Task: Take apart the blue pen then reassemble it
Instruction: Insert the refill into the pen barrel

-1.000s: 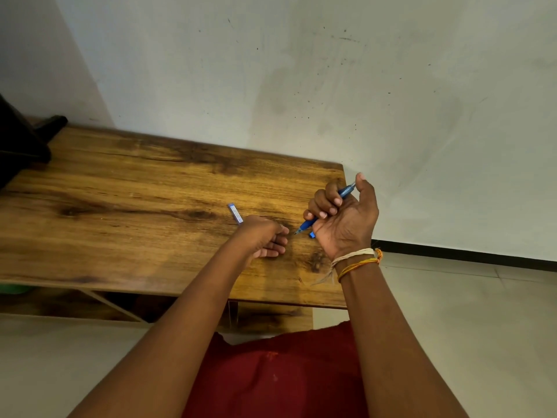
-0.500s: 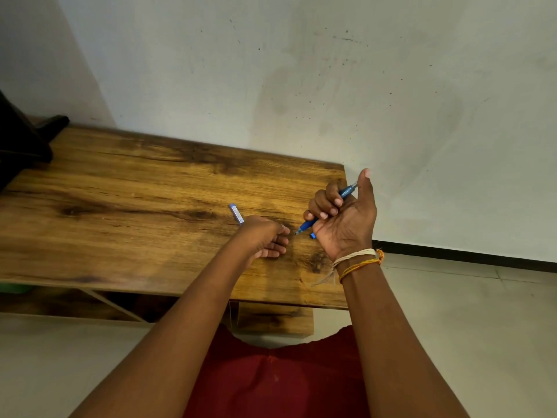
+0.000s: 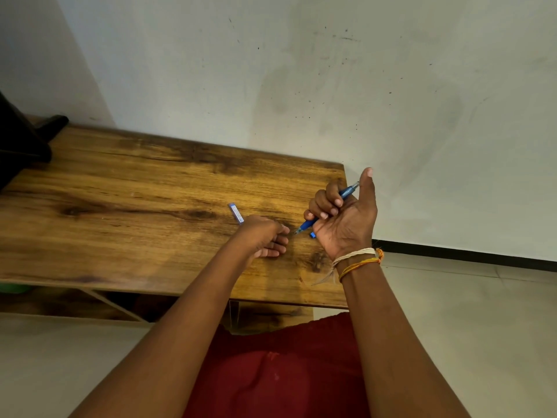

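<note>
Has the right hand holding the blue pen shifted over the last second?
No. The right hand keeps the blue pen at the table's far right corner; only its thumb straightened upward.

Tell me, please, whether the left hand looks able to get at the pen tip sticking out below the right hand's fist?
Probably yes: the left hand rests on the table just beside the pen tip, nothing lies between them, and the right hand leaves it exposed.

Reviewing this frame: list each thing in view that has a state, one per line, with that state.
blue pen: held in a fist, off the table, tip pointing toward the left hand
right hand: grip shut on the blue pen, thumb raised
left hand: fingers curled, low over the table; whether it holds anything cannot be told
small blue-and-white piece: lying loose on the wooden table, partly hidden by the left hand
</note>
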